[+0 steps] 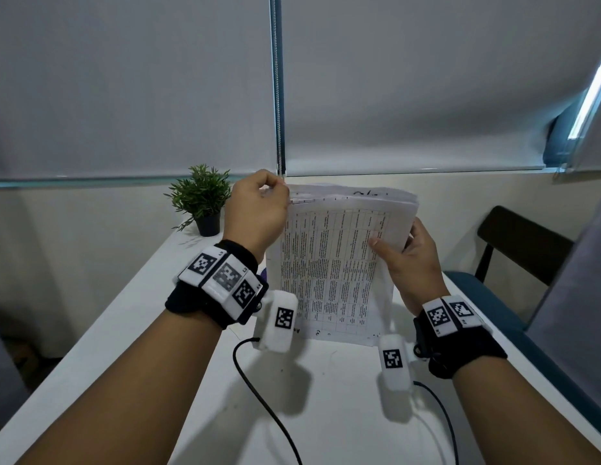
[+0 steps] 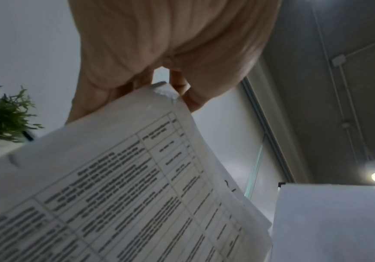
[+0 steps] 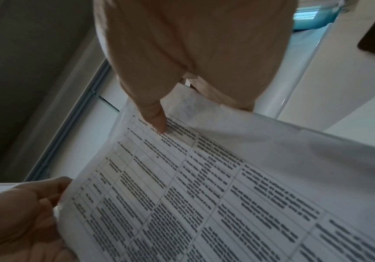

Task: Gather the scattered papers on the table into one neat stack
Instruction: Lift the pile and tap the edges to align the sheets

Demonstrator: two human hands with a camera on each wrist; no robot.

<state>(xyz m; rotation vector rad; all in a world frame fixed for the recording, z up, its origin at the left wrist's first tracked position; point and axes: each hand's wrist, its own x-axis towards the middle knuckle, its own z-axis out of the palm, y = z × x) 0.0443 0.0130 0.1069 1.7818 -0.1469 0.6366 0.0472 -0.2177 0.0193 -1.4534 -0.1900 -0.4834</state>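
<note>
Both hands hold the papers upright, bottom edge resting on the white table. The left hand pinches the top left corner; the right hand grips the right edge, thumb pressed on the front sheet (a printed table). A potted plant stands behind.

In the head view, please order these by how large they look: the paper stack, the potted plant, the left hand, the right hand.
1. Paper stack, clearly largest.
2. Left hand and right hand: they look alike, so I do not rank them.
3. Potted plant, slightly smaller; it stands farther away, so this is unsure.
</note>
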